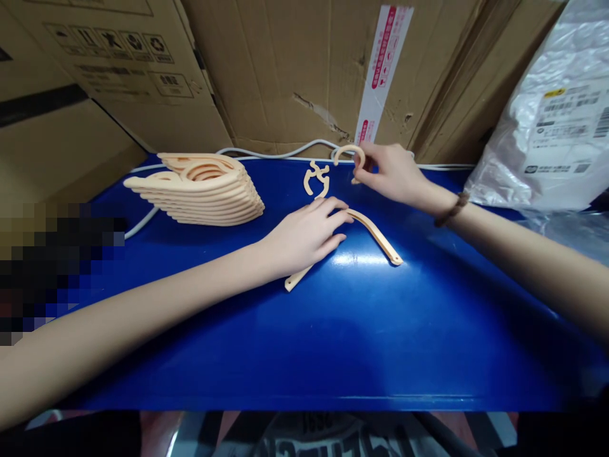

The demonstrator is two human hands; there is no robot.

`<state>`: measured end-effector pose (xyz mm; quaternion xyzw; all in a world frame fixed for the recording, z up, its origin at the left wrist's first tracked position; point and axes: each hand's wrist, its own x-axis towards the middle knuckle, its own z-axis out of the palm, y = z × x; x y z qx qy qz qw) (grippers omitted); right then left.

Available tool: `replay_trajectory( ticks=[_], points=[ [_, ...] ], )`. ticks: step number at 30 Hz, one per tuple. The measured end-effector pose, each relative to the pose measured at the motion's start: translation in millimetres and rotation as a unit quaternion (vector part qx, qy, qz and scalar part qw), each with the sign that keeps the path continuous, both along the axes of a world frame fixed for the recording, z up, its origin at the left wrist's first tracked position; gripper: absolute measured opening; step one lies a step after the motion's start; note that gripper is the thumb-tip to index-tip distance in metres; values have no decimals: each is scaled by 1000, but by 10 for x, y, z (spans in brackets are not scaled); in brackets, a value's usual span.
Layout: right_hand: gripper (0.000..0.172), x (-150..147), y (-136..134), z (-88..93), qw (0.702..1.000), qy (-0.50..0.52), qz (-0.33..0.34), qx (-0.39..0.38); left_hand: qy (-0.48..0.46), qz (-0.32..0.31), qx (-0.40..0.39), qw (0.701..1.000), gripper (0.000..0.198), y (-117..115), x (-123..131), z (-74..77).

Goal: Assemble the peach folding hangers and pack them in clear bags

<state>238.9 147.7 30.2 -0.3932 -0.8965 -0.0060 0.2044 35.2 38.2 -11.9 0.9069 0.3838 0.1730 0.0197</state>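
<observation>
My left hand [307, 236] lies on a peach plastic hanger arm piece [375, 236] that rests on the glossy blue table [333, 330]; its fingers are curled loosely over the piece's middle. My right hand [392, 172] pinches a peach hook piece [349, 154] at the table's back edge. Just left of the hook, a small peach clip-shaped part [317, 179] lies flat on the table, apart from both hands.
A stack of folded peach hangers [200, 188] sits at the back left. White cables [280, 152] run along the back edge. Cardboard boxes [285, 63] wall the back. A plastic parcel bag [552, 120] lies at the right. A pixelated patch covers the left side.
</observation>
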Motion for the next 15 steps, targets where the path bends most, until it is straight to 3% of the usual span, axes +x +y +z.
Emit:
replay_trajectory(
  ticks=[2, 6, 10, 15],
  points=[
    [7, -23, -106, -95, 984, 133, 23, -114, 6, 35, 17, 999, 34, -79, -53, 20],
    [10, -19, -293, -236, 911, 305, 29, -278, 44, 136, 60, 988, 46, -229, -85, 95],
    [12, 13, -478, -270, 876, 343, -12, -339, 72, 184, 36, 980, 41, -283, -69, 115],
    [13, -51, -616, -286, 857, 359, -2, -370, 30, 161, -7, 986, 22, -251, -69, 61]
  ],
)
